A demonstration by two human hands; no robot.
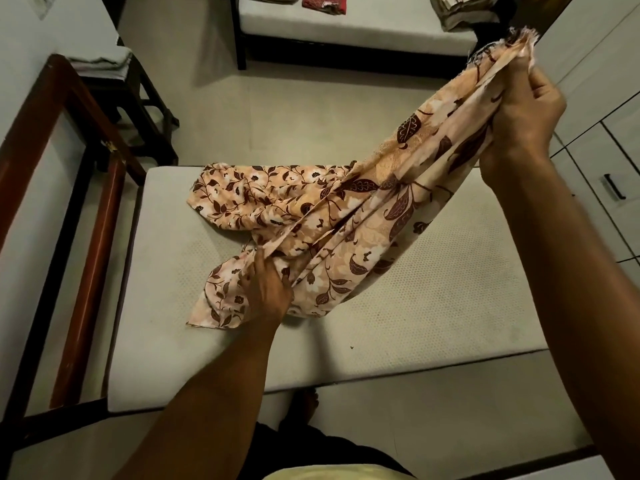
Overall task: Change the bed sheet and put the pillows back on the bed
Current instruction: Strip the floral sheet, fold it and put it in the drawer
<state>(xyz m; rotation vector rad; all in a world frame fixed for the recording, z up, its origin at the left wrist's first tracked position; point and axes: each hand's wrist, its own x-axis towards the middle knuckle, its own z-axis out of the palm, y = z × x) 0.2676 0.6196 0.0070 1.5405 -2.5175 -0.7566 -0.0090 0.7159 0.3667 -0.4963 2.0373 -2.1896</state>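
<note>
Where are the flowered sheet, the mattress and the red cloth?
mattress (pixel 433 306): head view, its bare top near the front edge.
sheet (pixel 277 206): head view, the bunched part lying on the mattress.
red cloth (pixel 323 2): head view, its middle, at the top edge.

dim warm indoor light, soft shadows, wide-angle bending at the edges.

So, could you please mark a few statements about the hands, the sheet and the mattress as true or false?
1. The right hand grips the raised end of the sheet. True.
2. The sheet lies spread flat over the mattress. False: it is bunched up on the bare mattress.
3. The left hand pinches a fold of the sheet. True.
4. A pillow lies on the mattress. False: only the sheet lies on it.
</note>
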